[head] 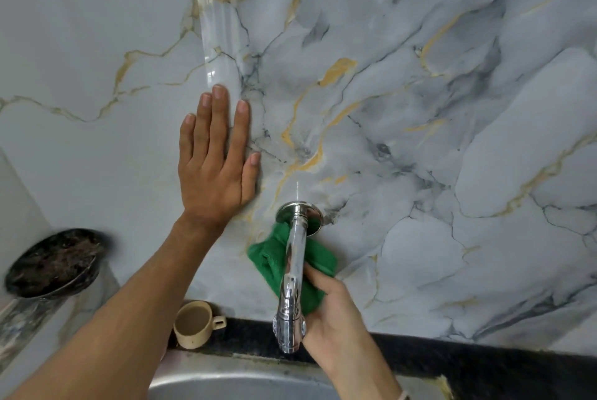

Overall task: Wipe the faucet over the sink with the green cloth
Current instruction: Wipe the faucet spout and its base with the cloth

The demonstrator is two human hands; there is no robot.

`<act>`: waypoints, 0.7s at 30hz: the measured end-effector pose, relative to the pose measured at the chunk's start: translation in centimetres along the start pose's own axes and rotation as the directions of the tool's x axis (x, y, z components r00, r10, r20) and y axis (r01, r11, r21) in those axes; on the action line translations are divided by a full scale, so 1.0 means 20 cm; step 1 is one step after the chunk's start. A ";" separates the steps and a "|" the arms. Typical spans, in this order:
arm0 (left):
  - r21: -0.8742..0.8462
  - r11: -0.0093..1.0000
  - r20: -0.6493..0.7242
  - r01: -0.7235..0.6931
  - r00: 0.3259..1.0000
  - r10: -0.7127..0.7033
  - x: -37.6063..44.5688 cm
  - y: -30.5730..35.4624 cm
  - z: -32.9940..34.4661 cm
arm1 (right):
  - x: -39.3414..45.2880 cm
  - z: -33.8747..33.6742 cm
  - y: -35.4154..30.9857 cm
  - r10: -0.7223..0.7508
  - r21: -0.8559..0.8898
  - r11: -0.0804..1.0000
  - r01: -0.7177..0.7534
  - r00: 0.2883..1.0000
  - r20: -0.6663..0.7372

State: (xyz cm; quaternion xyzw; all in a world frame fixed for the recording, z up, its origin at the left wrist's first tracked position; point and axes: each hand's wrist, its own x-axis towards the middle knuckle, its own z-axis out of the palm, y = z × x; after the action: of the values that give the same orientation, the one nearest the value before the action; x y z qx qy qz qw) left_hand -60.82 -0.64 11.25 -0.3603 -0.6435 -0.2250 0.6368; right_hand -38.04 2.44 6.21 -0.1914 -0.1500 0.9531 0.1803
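Note:
A chrome faucet (293, 273) juts out of the marble-patterned wall over a steel sink (226, 383). Its round flange (298, 210) sits flat against the wall. The green cloth (269, 265) is pressed against the underside of the spout, showing on both sides of it. My right hand (336, 312) grips the cloth from the right, just beneath the spout. My left hand (214, 157) lies flat on the wall, fingers spread, up and to the left of the faucet, holding nothing.
A beige cup (193, 323) stands on the black ledge (452, 357) behind the sink, left of the faucet. A dark round pan (53, 262) sits on a steel container at the far left. The grey and gold marble wall (420, 108) fills the upper view.

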 end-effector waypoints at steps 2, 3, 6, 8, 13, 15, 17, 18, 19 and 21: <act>-0.007 1.000 -0.005 -0.004 1.000 0.004 0.00 0.00 0.00 | -0.08 0.00 -0.04 -0.214 0.007 0.976 0.216 0.970 -0.119; -0.011 1.000 -0.005 -0.004 1.000 0.004 0.00 0.00 0.00 | -0.12 0.00 -0.06 -0.373 -0.085 0.928 0.363 0.908 -0.194; -0.021 1.000 0.004 0.006 1.000 -0.006 0.01 0.00 0.00 | -0.22 0.10 -0.15 -0.744 -0.625 0.485 0.612 0.664 0.072; -0.012 1.000 0.007 0.019 1.000 -0.019 0.00 0.00 0.00 | -0.23 0.20 -0.14 -0.519 -0.850 0.000 0.527 0.726 0.450; 0.005 1.000 0.002 0.028 1.000 -0.028 0.00 0.01 0.00 | -0.20 0.32 -0.05 -0.379 -0.737 -0.662 0.136 0.788 0.485; 0.006 1.000 -0.003 0.016 1.000 -0.016 0.00 0.01 -0.01 | -0.14 0.38 -0.02 -0.481 -0.731 -0.682 0.026 0.737 0.474; -0.009 1.000 -0.002 0.013 1.000 -0.013 0.01 0.01 -0.02 | -0.08 0.40 0.04 -0.491 -0.679 -0.730 -0.081 0.753 0.438; -0.016 1.000 -0.002 0.017 1.000 -0.017 0.02 0.01 -0.02 | -0.06 0.40 0.07 -0.495 -0.664 -0.740 -0.107 0.755 0.430; -0.021 1.000 -0.003 0.021 1.000 -0.022 0.02 0.01 -0.02 | -0.06 0.39 0.10 -0.501 -0.654 -0.747 -0.116 0.746 0.440; -0.035 0.999 -0.002 0.028 1.000 -0.028 0.03 0.02 -0.03 | -0.08 0.34 0.15 -0.513 -0.640 -0.760 -0.111 0.708 0.486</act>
State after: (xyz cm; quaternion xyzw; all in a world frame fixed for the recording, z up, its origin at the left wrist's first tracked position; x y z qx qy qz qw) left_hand -60.09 -0.62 11.79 -0.3620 -0.6435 -0.2455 0.6281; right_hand -40.46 -2.35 11.58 -0.3337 -0.9112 0.0566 0.2351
